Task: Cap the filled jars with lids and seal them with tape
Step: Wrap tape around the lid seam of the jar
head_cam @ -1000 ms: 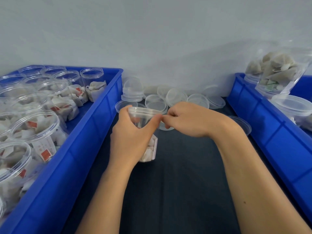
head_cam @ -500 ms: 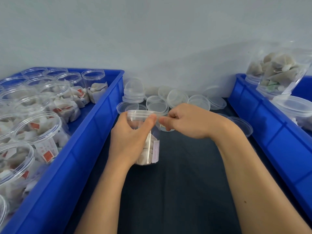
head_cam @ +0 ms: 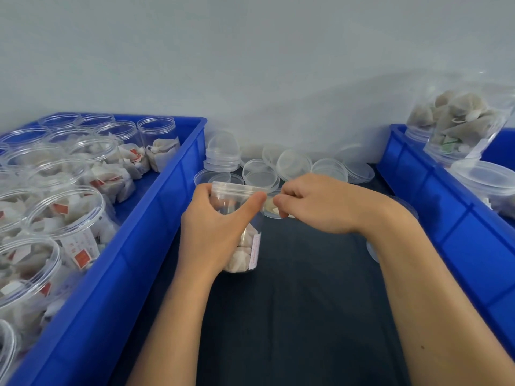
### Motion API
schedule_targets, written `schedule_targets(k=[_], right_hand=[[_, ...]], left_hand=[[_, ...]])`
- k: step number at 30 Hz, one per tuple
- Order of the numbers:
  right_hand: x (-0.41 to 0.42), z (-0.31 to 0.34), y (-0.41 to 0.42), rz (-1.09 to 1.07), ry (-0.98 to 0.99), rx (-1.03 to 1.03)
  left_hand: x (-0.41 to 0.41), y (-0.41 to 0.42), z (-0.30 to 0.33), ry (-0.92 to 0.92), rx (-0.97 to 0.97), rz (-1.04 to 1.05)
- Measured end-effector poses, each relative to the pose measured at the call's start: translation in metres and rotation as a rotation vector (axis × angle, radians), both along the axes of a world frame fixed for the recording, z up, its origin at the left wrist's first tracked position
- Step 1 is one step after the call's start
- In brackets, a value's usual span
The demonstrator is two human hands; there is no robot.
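A dark table (head_cam: 306, 316) sits between two blue bins. The left bin (head_cam: 156, 232) is full of open jars with tea bags in them. The right bin (head_cam: 446, 218) holds jars that look done. A pile of clear lids (head_cam: 295, 165) lies at the back of the table by the wall.

The jar (head_cam: 242, 232) stands in the middle of the table, close to the left bin, with a lid already on top. The left hand (head_cam: 214, 227) wraps around it, with the thumb pressed just under the lid. The right hand (head_cam: 315, 204) is just beside the lid. Its fingertips are pinched together, as if on a thin strip. I think that is clear tape, but it is too see-through to be sure.

The step looks like taping the lid to the jar. To do it well, hold the jar still and upright with the left hand. Pull the tape tight and flat. Lay it half on the lid's edge and half on the jar. Rub it down with the thumb so there are no bumps. Turn the jar slowly, and do not squeeze too hard.
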State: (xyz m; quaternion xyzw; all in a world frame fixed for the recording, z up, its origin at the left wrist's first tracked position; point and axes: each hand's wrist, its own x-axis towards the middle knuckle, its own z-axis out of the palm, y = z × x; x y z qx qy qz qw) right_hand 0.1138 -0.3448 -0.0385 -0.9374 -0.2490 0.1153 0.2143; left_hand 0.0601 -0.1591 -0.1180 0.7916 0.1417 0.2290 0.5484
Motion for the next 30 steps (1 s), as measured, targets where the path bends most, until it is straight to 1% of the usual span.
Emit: schedule_targets(k=[4, 9, 12, 16, 25, 30], right_hand=[[0.0007, -0.0074, 0.0025, -0.046, -0.087, -0.004], [0.0024, -0.0053, 0.0044, -0.036, -0.11, 0.035], [0.0044, -0.0057, 0.0074, -0.022, -0.134, 0.041], [0.0043, -0.0061, 0.0114, -0.01, -0.158, 0.009], [0.0022, -0.002, 0.0092, -0.009, -0.116, -0.055], [0.0032, 0.0005, 0.0051, -0.006, -0.084, -0.036]], left_hand=[[-0.0018, -0.0037, 0.0007, -0.014, 0.003, 0.017], [-0.0017, -0.0046, 0.0005, -0.031, 0.032, 0.041], [-0.0003, -0.0057, -0.0001, -0.031, 0.082, 0.035], [0.0031, -0.0046, -0.0045, -0.042, 0.062, 0.028], [0.0032, -0.0042, -0.0064, -0.024, 0.021, 0.0], [0.0019, -0.0052, -0.004, -0.011, -0.004, -0.014]])
